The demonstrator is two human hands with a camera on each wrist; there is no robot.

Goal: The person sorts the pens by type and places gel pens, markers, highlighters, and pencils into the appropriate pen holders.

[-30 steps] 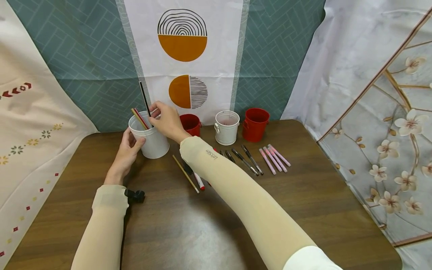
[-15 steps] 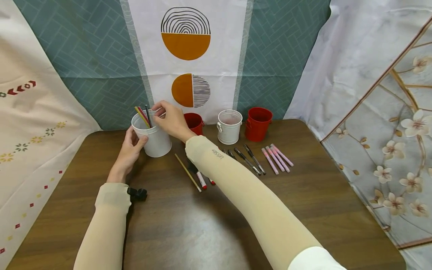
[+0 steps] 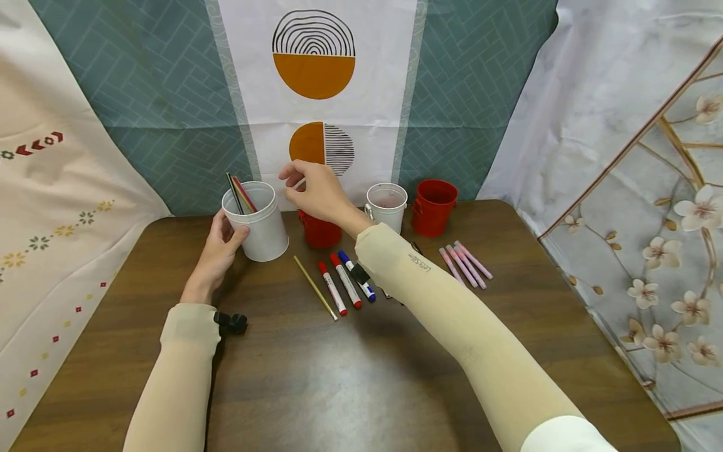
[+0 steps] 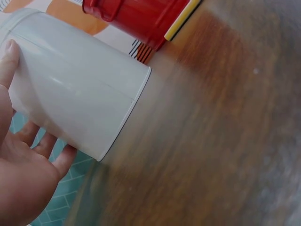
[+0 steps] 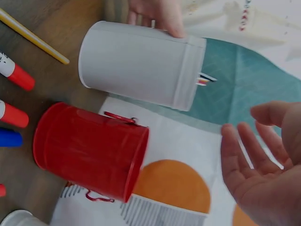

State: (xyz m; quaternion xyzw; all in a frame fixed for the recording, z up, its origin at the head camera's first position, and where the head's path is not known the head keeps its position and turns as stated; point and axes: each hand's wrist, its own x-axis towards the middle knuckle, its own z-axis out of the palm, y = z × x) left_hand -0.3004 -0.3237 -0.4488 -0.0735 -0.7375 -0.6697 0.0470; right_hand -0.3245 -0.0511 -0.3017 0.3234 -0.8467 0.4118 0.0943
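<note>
My left hand [image 3: 216,254] grips a white bucket [image 3: 267,237] from its left side, with the thumb on the front and the fingers behind. Several pencils [image 3: 241,196], among them a black one and a red one, lean against the left of its rim. My right hand [image 3: 321,191] holds nothing; it hovers right of this bucket, above a red bucket [image 3: 322,234]. In the right wrist view, the right hand's fingers [image 5: 233,157] are loosely bent and apart from both buckets. A yellow pencil [image 3: 315,288] lies on the table in front of the buckets.
Two red-capped markers [image 3: 346,280] and a blue-capped marker [image 3: 367,291] lie beside the yellow pencil. Farther right stand another white bucket [image 3: 392,213] and another red bucket [image 3: 433,212]. Several pink pens [image 3: 469,267] lie near them. My right sleeve covers most of the black pens.
My right hand has let go of the black pencil, which dropped into the white bucket and now leans left. The hand has moved right, away from the rim. My left hand keeps its grip.
</note>
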